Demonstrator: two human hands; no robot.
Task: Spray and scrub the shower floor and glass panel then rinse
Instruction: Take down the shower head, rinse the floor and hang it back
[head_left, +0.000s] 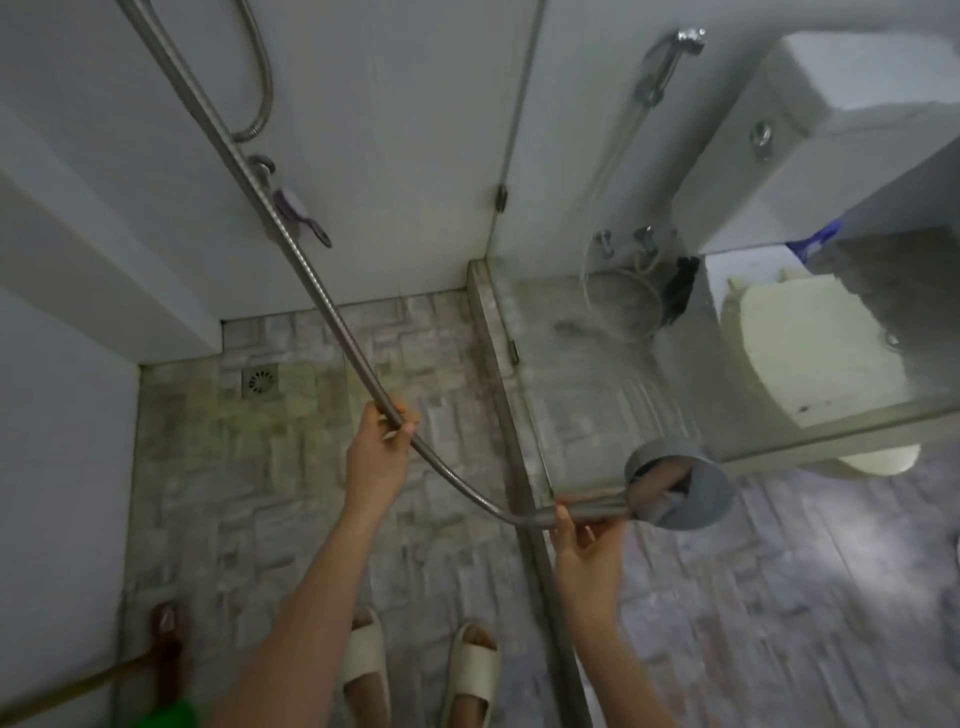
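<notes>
- Left hand (382, 457): fingers curling round the metal hose (311, 291) partway along its length, above the stone-tiled shower floor (249, 493).
- Right hand (587, 545): gripping the handle of the shower head (675, 488), which is hanging just beside the edge of the glass panel (597, 395).
- Drain (260, 383): lying in the floor near the far wall.
- Pale slippers (470, 670): standing on the shower floor.
- Toilet (810, 353): showing through the glass.

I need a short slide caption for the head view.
Right hand holds the shower head near the glass panel; left hand holds its hose.
</notes>
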